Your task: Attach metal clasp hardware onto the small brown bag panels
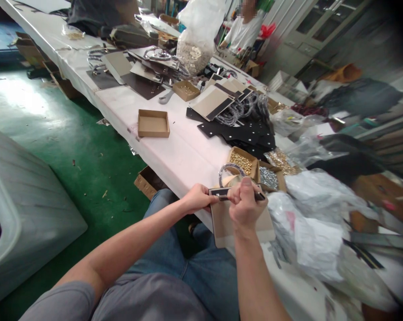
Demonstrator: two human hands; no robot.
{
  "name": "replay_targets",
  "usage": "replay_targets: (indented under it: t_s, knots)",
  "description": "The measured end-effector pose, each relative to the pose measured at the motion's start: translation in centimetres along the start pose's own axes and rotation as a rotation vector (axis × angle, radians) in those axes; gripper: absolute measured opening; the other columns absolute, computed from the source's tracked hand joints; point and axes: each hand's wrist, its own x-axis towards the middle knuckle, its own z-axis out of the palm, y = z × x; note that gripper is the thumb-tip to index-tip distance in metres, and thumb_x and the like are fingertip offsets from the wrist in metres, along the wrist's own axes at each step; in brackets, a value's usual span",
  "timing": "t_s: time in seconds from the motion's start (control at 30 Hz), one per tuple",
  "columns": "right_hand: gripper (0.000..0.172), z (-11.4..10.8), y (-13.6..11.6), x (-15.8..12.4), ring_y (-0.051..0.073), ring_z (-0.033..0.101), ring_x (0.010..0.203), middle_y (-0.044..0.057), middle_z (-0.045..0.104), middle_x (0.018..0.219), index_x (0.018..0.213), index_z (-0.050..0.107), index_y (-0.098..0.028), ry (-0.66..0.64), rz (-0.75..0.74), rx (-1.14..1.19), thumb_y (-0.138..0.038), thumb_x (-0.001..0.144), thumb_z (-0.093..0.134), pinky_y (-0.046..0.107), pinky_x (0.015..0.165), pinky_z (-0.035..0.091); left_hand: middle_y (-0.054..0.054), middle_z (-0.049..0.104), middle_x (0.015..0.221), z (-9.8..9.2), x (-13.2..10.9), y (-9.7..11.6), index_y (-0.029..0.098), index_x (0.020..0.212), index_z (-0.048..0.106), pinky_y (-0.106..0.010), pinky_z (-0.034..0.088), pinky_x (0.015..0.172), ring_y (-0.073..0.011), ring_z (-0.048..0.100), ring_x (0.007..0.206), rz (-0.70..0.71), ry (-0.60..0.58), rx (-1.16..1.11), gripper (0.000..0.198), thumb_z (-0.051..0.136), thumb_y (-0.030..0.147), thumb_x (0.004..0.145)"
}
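Observation:
A beige panel (221,225) with a black strip (220,191) along its top edge lies across the table edge in front of me. My left hand (198,199) pinches the panel's left corner by the strip, with its fingers partly under the edge. My right hand (245,203) is closed in a fist with the thumb on top, over the strip's middle. Whatever is inside that fist is hidden. A plastic-wrapped ring handle (225,171) stands up behind the strip. Just beyond are a box of gold-coloured small parts (240,163) and a box of silver small parts (268,177).
An open cardboard box (153,124) sits near the table's left edge. Black studded pieces (241,136) and stacked panels (212,101) lie ahead. Plastic bags (316,236) crowd the right. A grey bin (37,214) stands on the floor at left. Another person (244,33) is at the back.

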Motion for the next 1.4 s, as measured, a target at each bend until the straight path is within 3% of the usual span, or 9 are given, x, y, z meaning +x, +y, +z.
replay_targets:
  t_s: [0.17, 0.33, 0.57, 0.7, 0.9, 1.07, 1.27, 1.4]
  knots:
    - [0.063, -0.2, -0.1, 0.1, 0.009, 0.034, 0.044, -0.008, 0.035, 0.051, 0.062, 0.044, -0.023, 0.006, 0.011, 0.02, -0.047, 0.105, 0.083, 0.027, 0.044, 0.03, 0.001, 0.063, 0.059, 0.0, -0.6, 1.1, 0.014, 0.068, 0.065, -0.023, 0.059, 0.052, -0.0116, 0.06, 0.049, -0.005, -0.041, 0.093, 0.029, 0.083, 0.02, 0.089]
    - [0.063, 0.0, 0.1, -0.2, 0.009, 0.035, 0.044, -0.008, 0.036, 0.051, 0.061, 0.045, -0.023, 0.001, 0.01, 0.036, -0.046, 0.106, 0.083, 0.028, 0.045, 0.031, 0.0, 0.067, 0.065, 0.0, -0.1, 0.2, 0.012, 0.078, 0.071, -0.025, 0.062, 0.055, -0.0135, 0.066, 0.055, -0.002, -0.09, 0.027, 0.017, 0.079, 0.018, 0.092]
    - [0.062, 0.1, 0.2, -1.0, 0.01, 0.038, 0.046, -0.006, 0.04, 0.053, 0.061, 0.048, -0.023, -0.021, 0.008, -0.062, -0.049, 0.106, 0.081, 0.028, 0.047, 0.032, 0.001, 0.065, 0.061, 0.2, -0.2, -0.3, 0.012, 0.073, 0.071, -0.021, 0.056, 0.053, -0.0102, 0.06, 0.05, -0.008, -0.031, -0.033, 0.022, 0.082, 0.016, 0.091]
    - [0.062, -0.2, 0.0, -0.7, 0.01, 0.038, 0.045, -0.007, 0.04, 0.052, 0.061, 0.047, -0.023, -0.004, -0.006, -0.038, -0.046, 0.107, 0.081, 0.029, 0.046, 0.032, 0.0, 0.063, 0.056, 0.0, 0.3, -0.1, 0.014, 0.065, 0.066, -0.023, 0.054, 0.051, -0.0115, 0.057, 0.049, -0.074, -0.029, 0.001, 0.037, 0.095, 0.029, 0.083]
    - [0.062, -0.5, 0.4, -0.9, 0.01, 0.037, 0.045, -0.006, 0.039, 0.053, 0.061, 0.047, -0.022, -0.007, 0.004, 0.0, -0.046, 0.11, 0.078, 0.029, 0.046, 0.03, 0.0, 0.065, 0.06, 0.4, 1.4, -1.1, 0.012, 0.068, 0.07, -0.023, 0.057, 0.055, -0.0117, 0.061, 0.052, -0.09, 0.03, 0.077, 0.028, 0.092, 0.02, 0.084]
    - [0.062, -0.4, 0.9, -1.3, 0.01, 0.039, 0.046, -0.006, 0.041, 0.053, 0.062, 0.048, -0.022, 0.0, 0.032, -0.024, -0.048, 0.109, 0.078, 0.028, 0.047, 0.032, 0.0, 0.066, 0.059, 0.6, 1.6, -1.4, 0.011, 0.068, 0.072, -0.024, 0.06, 0.058, -0.0127, 0.064, 0.054, -0.091, 0.033, 0.085, 0.031, 0.097, 0.025, 0.081]
    - [0.063, -0.6, 1.2, -0.2, 0.008, 0.033, 0.044, -0.009, 0.034, 0.052, 0.063, 0.044, -0.023, 0.022, 0.06, 0.099, -0.049, 0.107, 0.081, 0.026, 0.044, 0.029, 0.0, 0.068, 0.062, 0.7, 1.9, -1.3, 0.01, 0.073, 0.074, -0.028, 0.065, 0.06, -0.014, 0.067, 0.056, -0.098, 0.036, 0.039, 0.031, 0.099, 0.027, 0.08]
    - [0.066, -2.6, 0.8, 1.6, 0.008, 0.024, 0.042, -0.011, 0.03, 0.051, 0.065, 0.036, -0.024, 0.048, 0.12, 0.231, -0.053, 0.108, 0.077, 0.025, 0.043, 0.027, -0.002, 0.07, 0.063, 0.6, 2.1, -1.1, 0.011, 0.076, 0.074, -0.029, 0.065, 0.058, -0.0161, 0.069, 0.055, -0.132, 0.032, 0.048, 0.03, 0.097, 0.028, 0.083]
